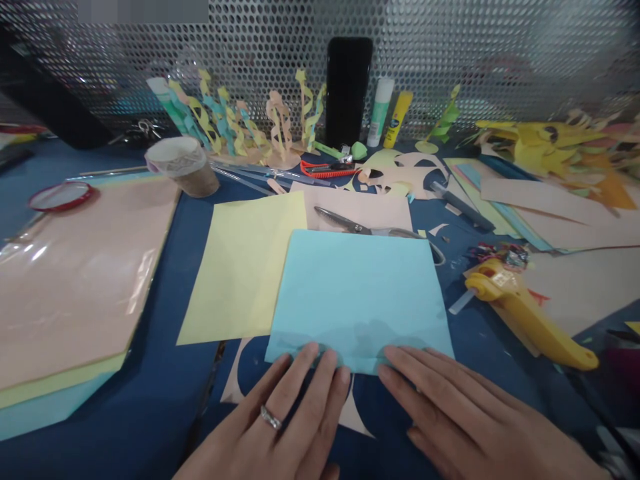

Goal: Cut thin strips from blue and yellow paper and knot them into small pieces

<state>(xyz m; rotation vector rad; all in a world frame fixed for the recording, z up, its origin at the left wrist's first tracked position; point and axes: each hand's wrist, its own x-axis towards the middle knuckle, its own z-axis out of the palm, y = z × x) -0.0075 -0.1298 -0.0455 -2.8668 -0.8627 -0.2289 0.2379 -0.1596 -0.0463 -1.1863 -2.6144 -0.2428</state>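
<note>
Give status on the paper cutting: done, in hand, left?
Done: cut-paper figures stand along the back, with scraps nearby. In hand: the left hand and right hand rest on the near edge of a blue paper sheet. Left: a yellow sheet and the paper stack look uncut; scissors lie partly under the blue sheet.

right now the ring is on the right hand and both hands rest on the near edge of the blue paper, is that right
Not quite: the head view shows the ring on the left hand, not the right hand. Both hands do rest on the near edge of the blue paper.
</note>
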